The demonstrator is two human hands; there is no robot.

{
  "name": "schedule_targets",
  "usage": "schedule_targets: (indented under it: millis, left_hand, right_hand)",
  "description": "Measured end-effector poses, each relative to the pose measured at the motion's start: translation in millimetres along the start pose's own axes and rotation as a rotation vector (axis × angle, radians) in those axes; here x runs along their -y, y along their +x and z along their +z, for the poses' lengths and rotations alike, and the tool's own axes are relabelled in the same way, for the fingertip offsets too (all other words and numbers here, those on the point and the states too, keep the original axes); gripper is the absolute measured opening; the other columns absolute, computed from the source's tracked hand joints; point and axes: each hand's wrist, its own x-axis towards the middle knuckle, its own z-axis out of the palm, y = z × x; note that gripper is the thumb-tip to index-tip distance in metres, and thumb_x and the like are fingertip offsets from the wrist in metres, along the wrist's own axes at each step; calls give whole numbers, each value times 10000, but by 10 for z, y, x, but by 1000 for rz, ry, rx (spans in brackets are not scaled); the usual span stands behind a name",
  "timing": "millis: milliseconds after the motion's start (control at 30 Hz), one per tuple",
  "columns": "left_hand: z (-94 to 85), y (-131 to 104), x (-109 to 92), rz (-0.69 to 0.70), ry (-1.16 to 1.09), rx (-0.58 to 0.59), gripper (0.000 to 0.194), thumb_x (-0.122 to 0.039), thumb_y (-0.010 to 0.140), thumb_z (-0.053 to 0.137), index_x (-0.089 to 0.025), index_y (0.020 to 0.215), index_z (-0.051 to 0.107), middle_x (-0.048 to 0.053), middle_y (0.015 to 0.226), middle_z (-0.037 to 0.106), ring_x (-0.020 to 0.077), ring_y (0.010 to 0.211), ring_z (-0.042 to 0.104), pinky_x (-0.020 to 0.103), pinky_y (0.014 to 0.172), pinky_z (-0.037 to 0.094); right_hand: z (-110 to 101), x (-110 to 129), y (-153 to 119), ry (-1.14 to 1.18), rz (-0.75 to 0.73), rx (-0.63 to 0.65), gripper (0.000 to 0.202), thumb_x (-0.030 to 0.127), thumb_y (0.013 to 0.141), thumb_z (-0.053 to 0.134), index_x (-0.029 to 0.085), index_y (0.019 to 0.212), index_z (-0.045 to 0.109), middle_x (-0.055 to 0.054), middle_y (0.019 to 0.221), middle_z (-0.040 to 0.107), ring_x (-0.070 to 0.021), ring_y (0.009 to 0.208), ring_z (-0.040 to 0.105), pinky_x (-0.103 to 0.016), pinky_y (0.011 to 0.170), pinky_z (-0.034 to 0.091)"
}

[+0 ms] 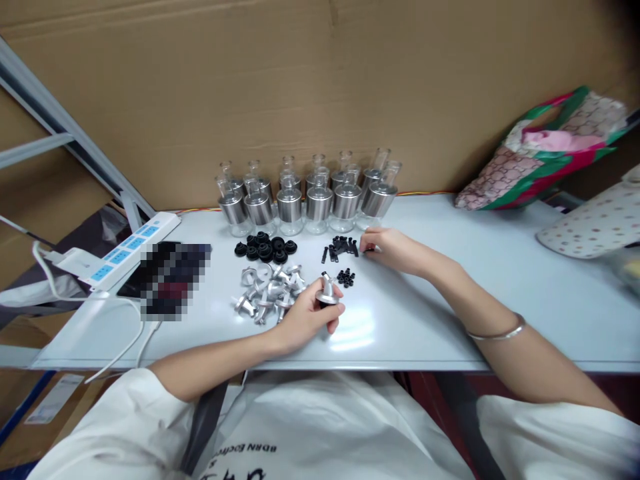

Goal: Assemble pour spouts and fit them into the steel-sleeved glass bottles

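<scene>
**L hand (306, 313) w/ silver fitting (327, 297), R hand (393, 251) down by the bottles (319, 208)**

Pale glossy table (425, 300), cardboard wall (300, 80) right behind the bottles, which stand in 2 rows, glass w/ metal bands. Left of bottles: power strip (133, 247) w/ white cables, metal frame (75, 137) beyond. Well right of bottles: patterned bag (523, 185), spotted white item (585, 223).

Near side of bottles, L to R: black caps (265, 248), then black strips (345, 247). Closer to person: loose silver fittings (267, 293) & small black rings (346, 278).

L fingers curled round the silver fitting, black tip up, nearer the person than the bottles. R fingers bent, tips nearly together at tabletop just in front of bottles' R end; dark bit (369, 250) at tips, can't tell if pinched.
</scene>
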Motion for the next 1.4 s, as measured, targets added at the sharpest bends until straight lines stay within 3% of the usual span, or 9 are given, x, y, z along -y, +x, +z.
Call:
schedule_targets:
  millis: [133, 367, 533, 767, 1000, 1233, 1400]
  left_hand:
    - [-3, 3, 13, -2, 2, -16, 237, -328, 777, 574, -187, 890, 420, -88, 481, 473, 76, 465, 445, 213, 540, 341]
    - [-3, 1, 10, 4, -5, -17, 206, -296, 786, 561, -186, 890, 422, -89, 484, 478, 73, 467, 442, 207, 538, 337]
    - [7, -2, -8, -3, -9, -19, 187, -270, 789, 554, -185, 891, 423, -93, 486, 475, 69, 467, 437, 205, 541, 338]
    - [5, -10, -7, -5, -14, -20, 190, -263, 784, 569, -186, 887, 429, -90, 507, 478, 64, 482, 436, 202, 549, 334]
    - [-12, 14, 56, 8, -47, -7, 252, -353, 802, 562, -191, 926, 413, -90, 492, 483, 69, 465, 438, 201, 535, 336]
    - [-1, 19, 49, 13, -96, -7, 310, -410, 791, 576, -192, 919, 396, -100, 510, 459, 64, 452, 452, 200, 523, 335]
    - [0, 15, 45, 3, -97, 4, 334, -430, 785, 587, -192, 921, 396, -97, 508, 464, 64, 459, 451, 202, 533, 337]
  right_hand:
    - [-7, -21, -8, -11, 95, 88, 219, 58, 669, 525, 177, 838, 599, -32, 737, 621, -171, 635, 570, -272, 590, 454]
    - [-125, 90, -19, 10, 196, 154, 139, 114, 668, 564, 181, 789, 581, -5, 694, 606, -155, 605, 555, -263, 572, 438]
    - [-107, 84, -22, 156, 233, 177, 136, 125, 676, 571, 189, 796, 580, -10, 711, 643, -172, 631, 598, -287, 585, 477]
    - [-49, 99, 5, 194, 141, 117, 183, 96, 698, 539, 173, 849, 607, -46, 797, 671, -191, 702, 624, -321, 645, 510]
    - [-5, 166, 36, 131, 73, 132, 143, 121, 787, 494, 160, 837, 622, -76, 828, 670, -194, 729, 615, -317, 688, 500]
    - [147, 166, 37, 46, -106, 5, 251, 152, 859, 430, 141, 940, 668, -138, 971, 613, -248, 887, 588, -391, 795, 501]
    - [192, 221, 37, 45, -144, -2, 315, 116, 864, 400, 146, 1035, 663, -127, 943, 617, -232, 859, 595, -372, 761, 514]
